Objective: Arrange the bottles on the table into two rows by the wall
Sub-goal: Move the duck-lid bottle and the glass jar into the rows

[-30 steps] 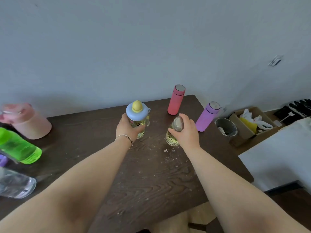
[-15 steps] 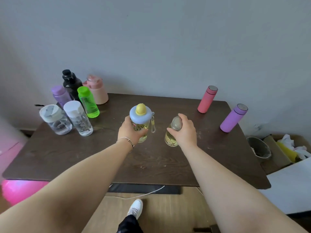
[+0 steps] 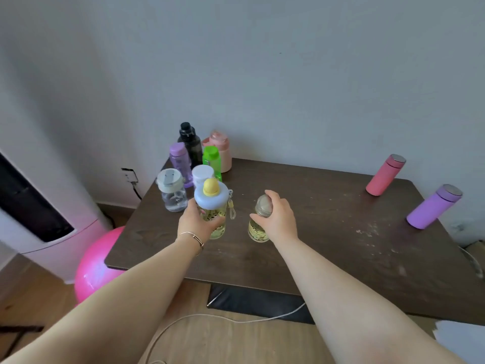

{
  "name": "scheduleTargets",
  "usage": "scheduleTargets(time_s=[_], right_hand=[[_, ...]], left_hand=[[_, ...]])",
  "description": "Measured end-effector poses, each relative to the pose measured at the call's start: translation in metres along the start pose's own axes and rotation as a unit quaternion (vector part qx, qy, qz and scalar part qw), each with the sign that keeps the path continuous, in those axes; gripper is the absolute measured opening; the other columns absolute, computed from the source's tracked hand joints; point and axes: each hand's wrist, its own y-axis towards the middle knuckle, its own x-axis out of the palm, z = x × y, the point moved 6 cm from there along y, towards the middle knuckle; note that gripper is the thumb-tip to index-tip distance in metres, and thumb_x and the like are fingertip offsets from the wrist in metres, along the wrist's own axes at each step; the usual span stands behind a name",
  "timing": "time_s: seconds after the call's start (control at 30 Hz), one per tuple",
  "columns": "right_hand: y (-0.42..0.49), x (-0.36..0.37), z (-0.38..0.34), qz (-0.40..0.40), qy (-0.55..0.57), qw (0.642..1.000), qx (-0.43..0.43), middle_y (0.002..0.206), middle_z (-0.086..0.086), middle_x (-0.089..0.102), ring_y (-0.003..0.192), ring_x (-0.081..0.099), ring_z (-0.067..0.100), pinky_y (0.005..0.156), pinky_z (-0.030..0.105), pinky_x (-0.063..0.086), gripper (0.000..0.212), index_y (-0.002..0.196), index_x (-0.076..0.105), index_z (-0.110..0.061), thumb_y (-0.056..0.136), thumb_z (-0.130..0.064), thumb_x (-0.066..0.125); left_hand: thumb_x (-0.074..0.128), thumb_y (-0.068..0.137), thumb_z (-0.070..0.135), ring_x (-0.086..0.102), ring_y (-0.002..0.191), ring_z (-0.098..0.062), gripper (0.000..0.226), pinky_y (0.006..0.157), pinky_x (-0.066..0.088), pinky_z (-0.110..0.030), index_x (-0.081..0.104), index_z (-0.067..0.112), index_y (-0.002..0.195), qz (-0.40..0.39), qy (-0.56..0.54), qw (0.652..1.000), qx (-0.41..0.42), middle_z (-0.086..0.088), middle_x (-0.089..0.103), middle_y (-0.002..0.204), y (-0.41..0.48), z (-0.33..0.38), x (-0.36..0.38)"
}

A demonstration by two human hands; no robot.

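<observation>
My left hand (image 3: pixel 197 224) grips a yellow patterned bottle with a blue lid and yellow knob (image 3: pixel 211 198), held above the dark table (image 3: pixel 328 232). My right hand (image 3: pixel 279 219) grips a small yellowish bottle with a clear cap (image 3: pixel 258 231) just to its right. At the table's back left corner stand several bottles in a cluster: black (image 3: pixel 189 140), pink (image 3: pixel 221 151), purple (image 3: pixel 179 160), green (image 3: pixel 211 161), a clear one with a grey lid (image 3: pixel 172 190) and a white-capped one (image 3: pixel 202 174). A coral flask (image 3: pixel 385 175) and a purple flask (image 3: pixel 433 206) stand at the right.
The wall runs behind the table. A pink exercise ball (image 3: pixel 97 266) lies on the floor left of the table, beside a white appliance (image 3: pixel 39 219). A white cable (image 3: pixel 236 319) trails over the wooden floor under the front edge.
The view has swung left, bringing the bottle cluster toward the middle. Both hands have carried their bottles leftward, close to the clear bottles.
</observation>
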Motion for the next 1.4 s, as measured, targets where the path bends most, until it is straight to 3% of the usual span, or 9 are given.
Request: scheduleTargets(time_s=[0.47, 1.4], right_hand=[[0.002, 0.129, -0.095, -0.009, -0.017, 0.999, 0.031, 0.115, -0.001, 0.051, 0.103, 0.057, 0.021, 0.081, 0.033, 0.047, 0.073, 0.137, 0.042, -0.036, 0.075, -0.043, 0.082], [0.017, 0.207, -0.085, -0.06, -0.044, 0.996, 0.04, 0.122, 0.0, 0.049, 0.108, 0.058, 0.023, 0.088, 0.038, 0.052, 0.076, 0.139, 0.04, -0.034, 0.076, -0.043, 0.082]], left_hand=[[0.085, 0.066, 0.037, 0.059, 0.096, -0.023, 0.071, 0.081, 0.05, -0.037, 0.045, 0.022, 0.123, -0.043, 0.013, 0.999, -0.022, 0.002, 0.061, 0.106, 0.085, -0.117, -0.111], [0.085, 0.068, 0.037, 0.056, 0.103, -0.02, 0.078, 0.083, 0.047, -0.034, 0.04, 0.024, 0.13, -0.083, 0.006, 0.996, -0.038, -0.001, 0.059, 0.12, 0.123, -0.163, -0.083]])
